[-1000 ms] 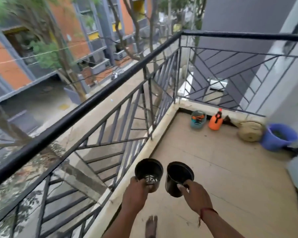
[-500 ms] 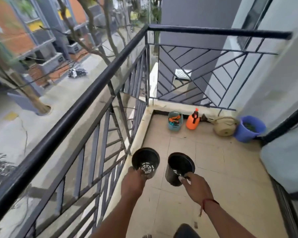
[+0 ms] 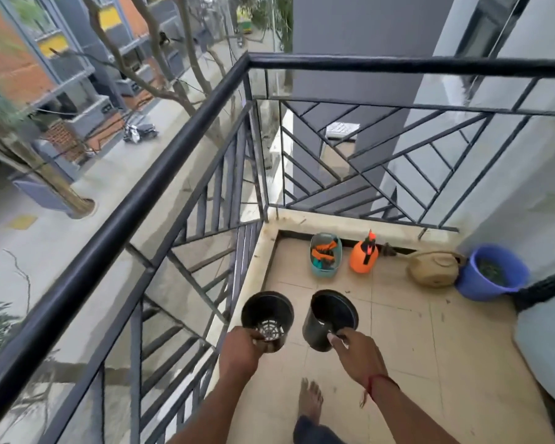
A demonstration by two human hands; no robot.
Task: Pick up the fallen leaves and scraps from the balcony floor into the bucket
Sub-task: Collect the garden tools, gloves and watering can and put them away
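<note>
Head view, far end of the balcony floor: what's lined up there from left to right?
Left to right: teal basket holding orange tools → orange spray bottle → tan rounded object, too unclear to identify → blue bucket in the right corner, with dark leafy scraps inside.

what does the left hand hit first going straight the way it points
The left hand grips a black pot; past it, probably the teal basket, though depth is unclear.
</note>
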